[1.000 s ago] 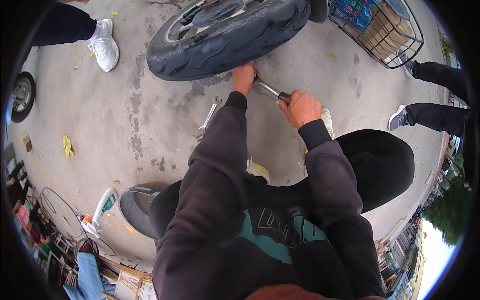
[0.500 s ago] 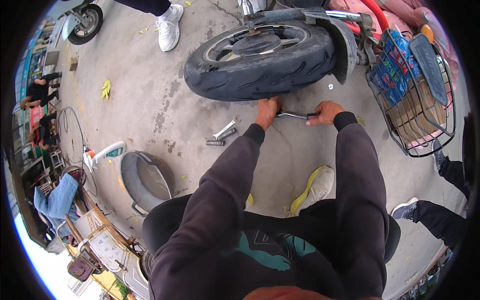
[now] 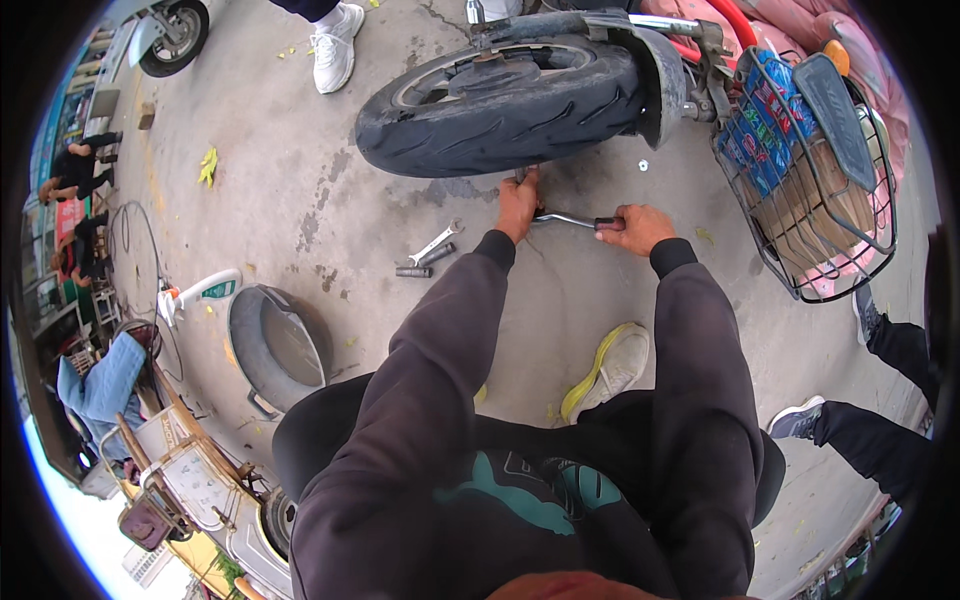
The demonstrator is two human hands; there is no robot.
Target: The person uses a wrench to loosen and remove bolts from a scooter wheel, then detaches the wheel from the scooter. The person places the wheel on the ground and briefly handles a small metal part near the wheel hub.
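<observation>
My right hand (image 3: 638, 230) is closed round the dark end of a ratchet wrench (image 3: 568, 219) with a shiny bent handle. At its other end, just below the tyre, the fingers of my left hand (image 3: 517, 207) wrap round the tool's head. A short grey metal piece (image 3: 521, 174) shows above those fingers; where it leads is hidden under the wheel. The black-tyred scooter wheel (image 3: 500, 115) leans over the ground in front of both hands. To their left lie a combination wrench (image 3: 436, 242) and two dark sockets (image 3: 413, 271).
A metal nut (image 3: 643, 165) lies right of the wheel. A wire basket (image 3: 805, 225) holds packages at the right. Left are a grey basin (image 3: 270, 345) and a white spray bottle (image 3: 205, 290). Other people's shoes (image 3: 335, 48) stand at the top and right.
The whole view has shifted slightly, moving things left and up. Both hands keep their grip on the ratchet wrench, and slightly more of the grey piece shows beneath the tyre.
</observation>
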